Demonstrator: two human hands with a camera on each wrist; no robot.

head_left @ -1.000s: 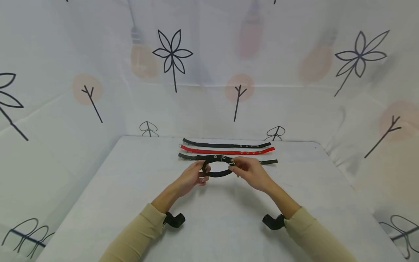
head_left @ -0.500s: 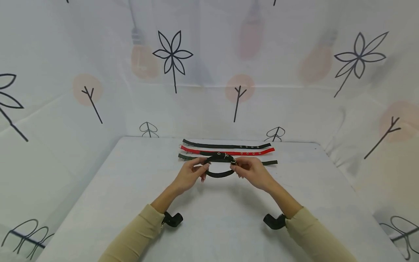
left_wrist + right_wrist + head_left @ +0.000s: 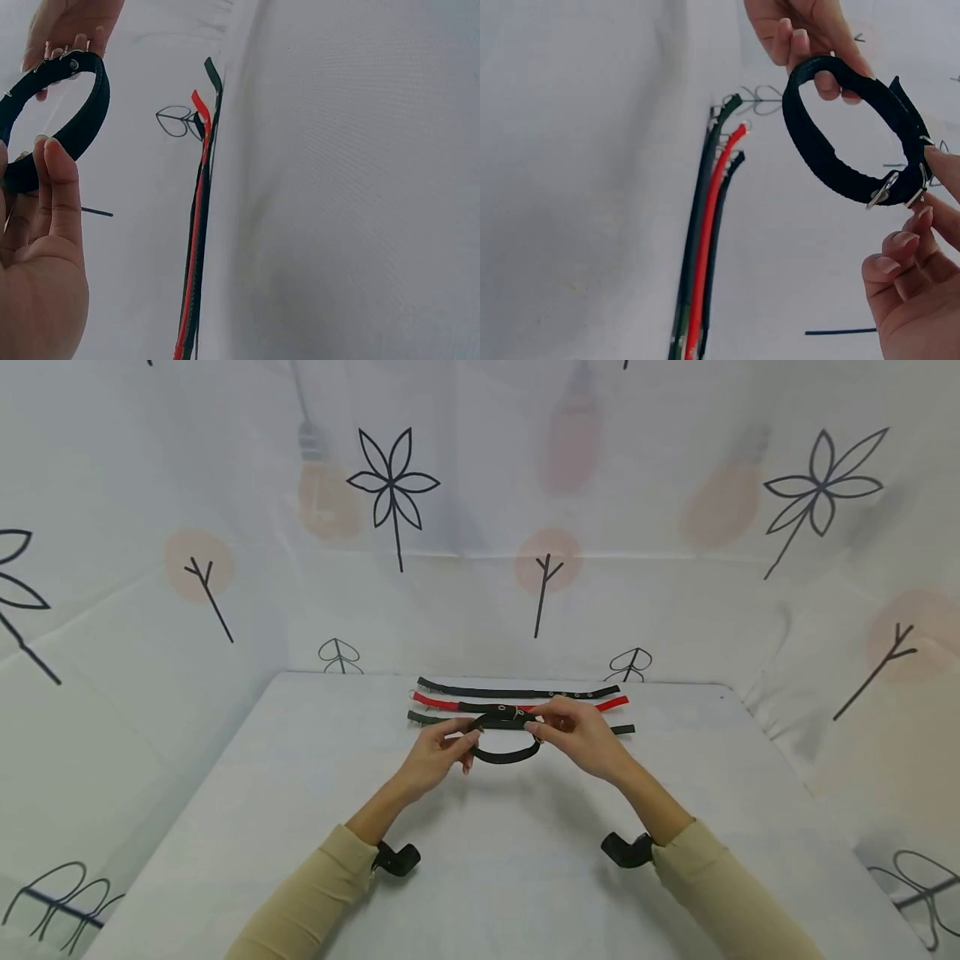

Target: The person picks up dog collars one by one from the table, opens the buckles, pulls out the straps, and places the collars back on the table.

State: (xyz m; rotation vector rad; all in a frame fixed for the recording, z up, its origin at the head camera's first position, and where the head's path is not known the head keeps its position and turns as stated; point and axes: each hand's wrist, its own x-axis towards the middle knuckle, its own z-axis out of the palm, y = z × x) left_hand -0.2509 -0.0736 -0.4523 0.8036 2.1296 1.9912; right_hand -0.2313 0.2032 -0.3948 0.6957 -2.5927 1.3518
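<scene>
A black collar [image 3: 506,758], bent into a loop, is held up between both hands above the table. My left hand [image 3: 437,758] pinches the left side of the loop between thumb and fingers. On the other side, my right hand [image 3: 583,745] pinches it beside the buckle [image 3: 917,196]. The right wrist view shows a metal D-ring [image 3: 883,190] near the buckle, and a free strap end [image 3: 898,88] standing off the loop. Metal eyelets show on the collar's upper strap in the head view. The right fingers partly hide the buckle there.
Behind the hands, three collars lie flat side by side: a dark one [image 3: 487,692] at the back, a red one [image 3: 432,702], and a dark green one [image 3: 622,729] in front. The white table [image 3: 300,827] ends at a patterned cloth backdrop [image 3: 465,610].
My right hand has shifted slightly up along the collar, over the buckle area. The left fingers have changed their hold on the loop's left side. The flat collars stay put.
</scene>
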